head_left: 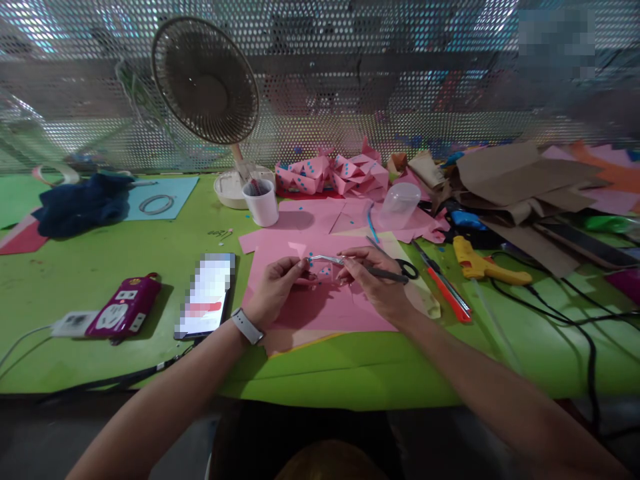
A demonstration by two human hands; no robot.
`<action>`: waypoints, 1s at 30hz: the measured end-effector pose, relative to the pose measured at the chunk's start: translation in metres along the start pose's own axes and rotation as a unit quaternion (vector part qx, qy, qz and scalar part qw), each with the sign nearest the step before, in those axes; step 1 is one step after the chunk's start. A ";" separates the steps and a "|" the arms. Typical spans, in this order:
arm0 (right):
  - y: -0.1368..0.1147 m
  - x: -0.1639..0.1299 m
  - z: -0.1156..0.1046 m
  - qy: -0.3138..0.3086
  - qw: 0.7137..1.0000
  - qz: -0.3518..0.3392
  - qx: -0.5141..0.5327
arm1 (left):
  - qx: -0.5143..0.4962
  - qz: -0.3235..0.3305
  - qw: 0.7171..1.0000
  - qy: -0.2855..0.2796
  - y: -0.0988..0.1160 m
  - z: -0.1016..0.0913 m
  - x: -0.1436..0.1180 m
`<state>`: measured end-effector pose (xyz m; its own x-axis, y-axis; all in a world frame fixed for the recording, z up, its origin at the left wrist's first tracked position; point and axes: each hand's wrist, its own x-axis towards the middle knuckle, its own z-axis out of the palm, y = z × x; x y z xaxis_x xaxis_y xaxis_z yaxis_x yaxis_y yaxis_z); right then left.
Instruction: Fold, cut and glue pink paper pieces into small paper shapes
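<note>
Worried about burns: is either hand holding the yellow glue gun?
No, the yellow glue gun lies untouched on the green table.

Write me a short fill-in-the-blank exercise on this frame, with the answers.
1. The paper directly beneath the left hand and right hand is coloured ____.
2. The glue gun is coloured ____.
3. The phone lies to the ____ of both hands.
4. The tabletop is coloured ____.

Missing words: pink; yellow; left; green.
</note>
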<state>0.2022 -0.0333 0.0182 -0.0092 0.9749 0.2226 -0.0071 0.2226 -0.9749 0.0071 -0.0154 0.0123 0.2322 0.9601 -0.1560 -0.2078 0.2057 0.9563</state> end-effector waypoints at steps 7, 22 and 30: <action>0.000 0.000 0.000 -0.009 1.000 0.004 0.011 | 0.003 0.005 1.000 0.003 0.001 0.001 -0.001; 0.000 0.000 0.000 -0.014 1.000 0.008 0.002 | -0.004 0.007 1.000 0.008 -0.001 0.001 0.000; -0.003 0.000 0.000 -0.001 1.000 0.019 0.013 | -0.002 0.001 1.000 0.022 -0.001 0.001 0.001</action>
<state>0.2019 -0.0338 0.0216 -0.0122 0.9825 0.1856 -0.0318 0.1852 -0.9822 0.0089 -0.0150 0.0112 0.1888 0.9680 -0.1650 -0.2112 0.2041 0.9559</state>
